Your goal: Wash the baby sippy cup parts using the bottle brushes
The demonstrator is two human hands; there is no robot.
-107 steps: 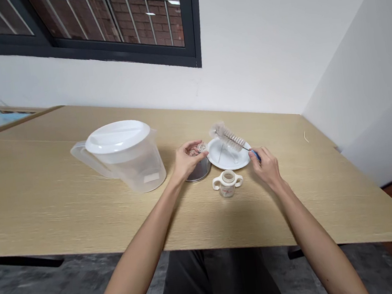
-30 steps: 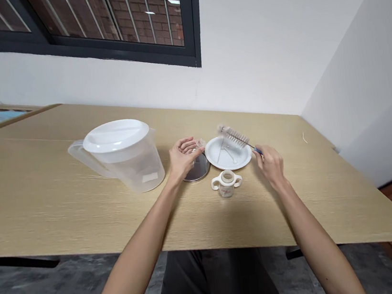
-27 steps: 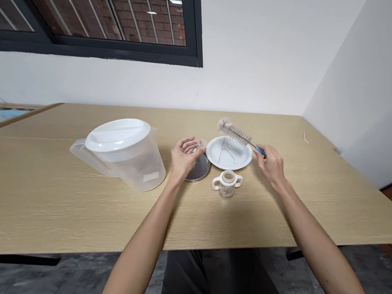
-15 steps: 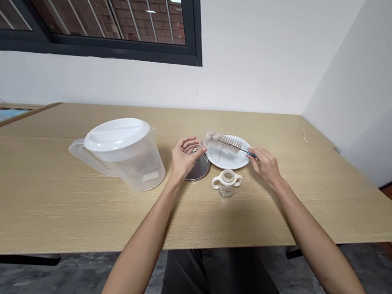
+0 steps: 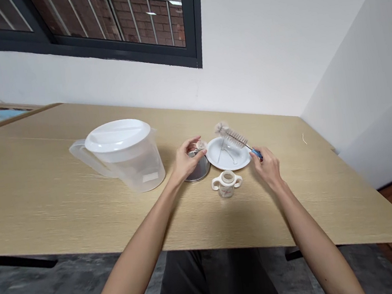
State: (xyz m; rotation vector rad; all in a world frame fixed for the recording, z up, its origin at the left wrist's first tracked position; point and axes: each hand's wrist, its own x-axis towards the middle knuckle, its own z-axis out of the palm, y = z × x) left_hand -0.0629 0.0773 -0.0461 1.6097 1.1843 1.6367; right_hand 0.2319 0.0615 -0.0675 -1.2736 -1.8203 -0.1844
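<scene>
Table (image 5: 83, 219) with a pale wood grain spreads across most of the view, its far edge running along a white wall (image 5: 248, 48). Set in that wall, at upper left, is a dark-framed window (image 5: 117, 20) with bars behind the glass. Biggest of the things on the table is a translucent pitcher (image 5: 137, 167), upright on the left, its white lid on and its handle pointing left. Well to the right of it lies a white plate (image 5: 225, 165), which carries a thin straight rod and a clear piece, too small to make out fully. Just beside the plate's left edge stands a round grey metal object (image 5: 199, 169), partly hidden by the left hand (image 5: 187, 161). The right hand (image 5: 266, 164) has its grip closed around the blue handle of a bristle brush (image 5: 232, 136), whose pale head slants up and leftward over the plate. In front of the plate, upright, is a small two-handled cup (image 5: 226, 189), open at the top. The left grip is pinched, thumb against fingers, on a small translucent piece (image 5: 201, 145) above the grey metal object. Far right on the table lies a thin white strip (image 5: 304, 139).
</scene>
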